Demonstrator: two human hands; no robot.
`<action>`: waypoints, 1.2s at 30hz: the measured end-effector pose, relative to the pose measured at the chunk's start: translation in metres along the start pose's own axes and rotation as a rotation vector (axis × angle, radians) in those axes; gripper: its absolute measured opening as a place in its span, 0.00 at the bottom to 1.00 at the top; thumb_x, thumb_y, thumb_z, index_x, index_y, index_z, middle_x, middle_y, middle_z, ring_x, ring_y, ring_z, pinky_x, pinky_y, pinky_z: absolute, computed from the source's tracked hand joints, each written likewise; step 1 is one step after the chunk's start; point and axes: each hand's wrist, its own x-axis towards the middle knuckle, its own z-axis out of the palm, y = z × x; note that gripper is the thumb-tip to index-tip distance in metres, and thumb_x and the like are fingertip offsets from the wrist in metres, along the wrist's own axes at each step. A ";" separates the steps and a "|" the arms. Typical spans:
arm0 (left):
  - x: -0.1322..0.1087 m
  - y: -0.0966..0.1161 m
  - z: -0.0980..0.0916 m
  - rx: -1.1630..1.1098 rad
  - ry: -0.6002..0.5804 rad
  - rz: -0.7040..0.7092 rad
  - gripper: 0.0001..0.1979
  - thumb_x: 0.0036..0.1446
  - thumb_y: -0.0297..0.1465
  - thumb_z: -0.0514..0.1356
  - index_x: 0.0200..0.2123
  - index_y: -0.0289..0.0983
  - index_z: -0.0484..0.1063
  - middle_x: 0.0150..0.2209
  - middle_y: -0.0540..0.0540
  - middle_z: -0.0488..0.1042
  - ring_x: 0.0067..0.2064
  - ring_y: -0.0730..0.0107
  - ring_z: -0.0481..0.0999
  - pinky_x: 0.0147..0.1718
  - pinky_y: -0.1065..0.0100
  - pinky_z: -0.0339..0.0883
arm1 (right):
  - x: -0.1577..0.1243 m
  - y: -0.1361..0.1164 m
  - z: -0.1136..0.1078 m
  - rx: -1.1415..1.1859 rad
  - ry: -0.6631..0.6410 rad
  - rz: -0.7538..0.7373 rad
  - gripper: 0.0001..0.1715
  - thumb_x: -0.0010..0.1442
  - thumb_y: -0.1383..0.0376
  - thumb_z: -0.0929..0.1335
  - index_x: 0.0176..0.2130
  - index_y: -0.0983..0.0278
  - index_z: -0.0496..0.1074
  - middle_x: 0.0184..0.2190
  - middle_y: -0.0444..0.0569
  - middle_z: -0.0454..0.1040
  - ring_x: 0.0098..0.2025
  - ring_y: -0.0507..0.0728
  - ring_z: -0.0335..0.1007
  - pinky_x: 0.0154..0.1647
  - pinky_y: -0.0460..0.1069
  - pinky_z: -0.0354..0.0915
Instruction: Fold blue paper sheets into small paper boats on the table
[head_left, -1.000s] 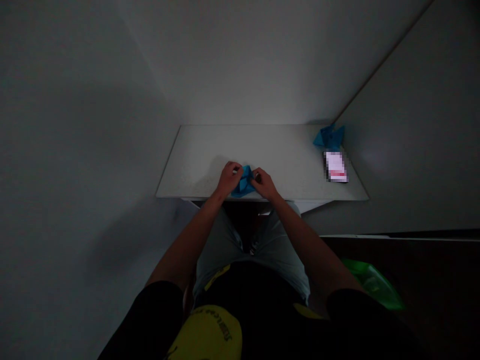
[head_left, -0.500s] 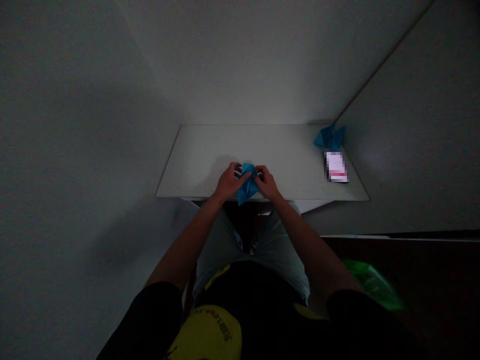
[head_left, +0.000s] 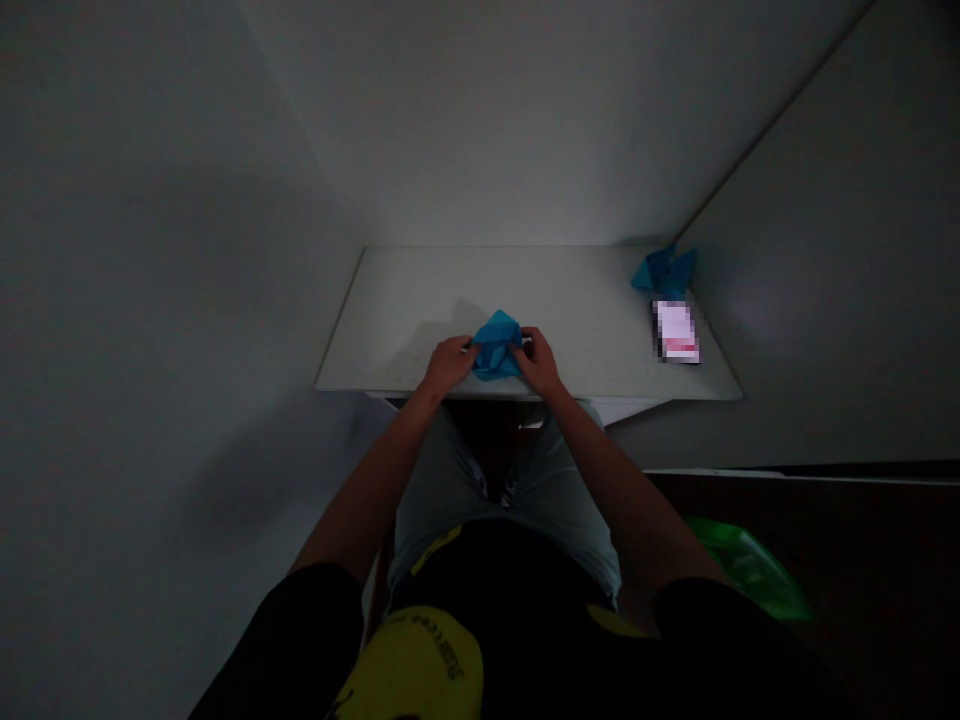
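Note:
A piece of folded blue paper sits between my hands near the front edge of the white table. My left hand grips its left side, and my right hand pinches its right side. Several folds show, but my fingers hide part of the paper. Far to the right, a second folded blue paper shape rests at the back corner of the table, out of reach of both hands.
A pixelated white-and-pink rectangular item lies just in front of the second blue shape. Pale walls rise behind and beside the table. My knees lie below its front edge, and a green plastic bag is on the floor to the right.
The blue paper has moved away from me and now sits higher, no longer hanging past the table's front edge. Its shape looks broader, and my hands have spread slightly.

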 end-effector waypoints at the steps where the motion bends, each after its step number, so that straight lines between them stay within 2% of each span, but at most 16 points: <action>1: 0.001 0.000 -0.002 0.034 0.013 0.012 0.14 0.69 0.36 0.61 0.33 0.40 0.82 0.34 0.42 0.82 0.40 0.55 0.82 0.44 0.60 0.71 | 0.000 0.000 0.000 -0.023 -0.005 -0.015 0.22 0.67 0.48 0.69 0.51 0.59 0.69 0.40 0.47 0.75 0.34 0.55 0.69 0.34 0.51 0.67; 5: 0.003 -0.001 -0.002 0.154 0.065 0.067 0.11 0.67 0.37 0.63 0.36 0.42 0.85 0.35 0.40 0.83 0.41 0.52 0.81 0.44 0.58 0.71 | -0.002 -0.002 0.000 -0.107 -0.023 -0.099 0.22 0.65 0.49 0.71 0.51 0.59 0.70 0.41 0.48 0.73 0.36 0.57 0.69 0.39 0.53 0.70; 8: 0.003 -0.003 0.000 0.174 0.081 0.146 0.10 0.66 0.37 0.64 0.36 0.43 0.85 0.36 0.40 0.81 0.42 0.52 0.80 0.43 0.59 0.72 | -0.002 -0.003 0.001 -0.152 -0.006 -0.171 0.21 0.64 0.49 0.72 0.49 0.59 0.72 0.43 0.51 0.73 0.43 0.60 0.71 0.45 0.56 0.72; 10: 0.002 -0.002 0.001 0.170 0.086 0.174 0.12 0.67 0.37 0.63 0.35 0.42 0.85 0.35 0.39 0.80 0.43 0.52 0.79 0.44 0.59 0.72 | -0.003 -0.003 0.001 -0.146 0.005 -0.184 0.23 0.63 0.48 0.74 0.49 0.59 0.72 0.44 0.52 0.73 0.43 0.60 0.71 0.45 0.56 0.72; 16: 0.002 0.007 -0.005 0.180 0.068 0.052 0.13 0.69 0.35 0.59 0.36 0.39 0.82 0.40 0.39 0.81 0.46 0.54 0.80 0.50 0.58 0.72 | -0.004 0.000 0.004 0.023 -0.064 -0.095 0.45 0.58 0.41 0.78 0.63 0.57 0.65 0.54 0.54 0.72 0.33 0.54 0.69 0.33 0.52 0.72; 19: 0.004 0.009 -0.011 -0.029 0.009 -0.048 0.14 0.69 0.36 0.57 0.38 0.38 0.80 0.39 0.41 0.82 0.43 0.57 0.82 0.48 0.59 0.74 | -0.004 0.001 0.004 0.039 -0.132 -0.084 0.50 0.56 0.40 0.79 0.66 0.56 0.63 0.55 0.53 0.73 0.33 0.54 0.70 0.32 0.52 0.71; 22: 0.006 0.005 -0.016 -0.288 -0.116 -0.137 0.13 0.68 0.37 0.57 0.38 0.37 0.79 0.36 0.44 0.82 0.38 0.60 0.82 0.42 0.61 0.76 | -0.003 0.002 0.003 0.023 -0.133 -0.079 0.44 0.61 0.43 0.76 0.66 0.56 0.63 0.54 0.53 0.75 0.36 0.56 0.71 0.34 0.53 0.72; 24: 0.006 0.001 -0.020 -0.325 -0.155 -0.157 0.13 0.67 0.38 0.58 0.36 0.37 0.78 0.35 0.44 0.81 0.37 0.60 0.81 0.42 0.61 0.76 | -0.002 0.003 0.003 0.029 -0.088 -0.075 0.37 0.66 0.47 0.73 0.66 0.56 0.64 0.55 0.54 0.74 0.37 0.56 0.71 0.36 0.53 0.72; 28: 0.003 -0.002 -0.023 -0.262 -0.015 -0.130 0.07 0.61 0.36 0.63 0.37 0.38 0.77 0.41 0.44 0.82 0.42 0.60 0.82 0.49 0.59 0.76 | -0.001 0.006 0.002 -0.015 0.074 -0.119 0.23 0.67 0.54 0.71 0.58 0.58 0.68 0.54 0.54 0.71 0.38 0.57 0.67 0.39 0.54 0.71; 30: 0.001 0.001 -0.021 -0.296 0.037 -0.046 0.04 0.59 0.32 0.63 0.37 0.39 0.75 0.48 0.42 0.82 0.49 0.60 0.81 0.53 0.59 0.76 | 0.000 0.006 0.002 -0.065 0.133 -0.155 0.16 0.66 0.57 0.71 0.51 0.58 0.70 0.51 0.54 0.70 0.41 0.59 0.67 0.42 0.55 0.71; 32: -0.002 0.006 -0.017 -0.334 0.030 0.080 0.01 0.59 0.30 0.62 0.35 0.39 0.73 0.57 0.41 0.79 0.57 0.59 0.79 0.56 0.58 0.75 | 0.000 0.006 0.002 -0.088 0.140 -0.177 0.10 0.66 0.58 0.70 0.45 0.59 0.70 0.46 0.53 0.71 0.43 0.60 0.68 0.44 0.56 0.71; 34: -0.004 0.014 -0.012 -0.333 -0.015 0.190 0.02 0.59 0.28 0.61 0.33 0.39 0.71 0.63 0.40 0.76 0.63 0.58 0.76 0.58 0.57 0.74 | 0.000 0.005 0.002 -0.078 0.090 -0.167 0.08 0.66 0.57 0.68 0.42 0.59 0.71 0.40 0.50 0.72 0.40 0.59 0.68 0.43 0.55 0.70; 36: -0.006 0.021 -0.007 -0.282 -0.064 0.265 0.04 0.59 0.27 0.62 0.32 0.40 0.70 0.64 0.40 0.76 0.66 0.57 0.75 0.63 0.53 0.72 | 0.000 0.003 0.002 -0.059 0.017 -0.127 0.11 0.66 0.54 0.68 0.40 0.59 0.71 0.36 0.47 0.73 0.35 0.57 0.66 0.39 0.53 0.68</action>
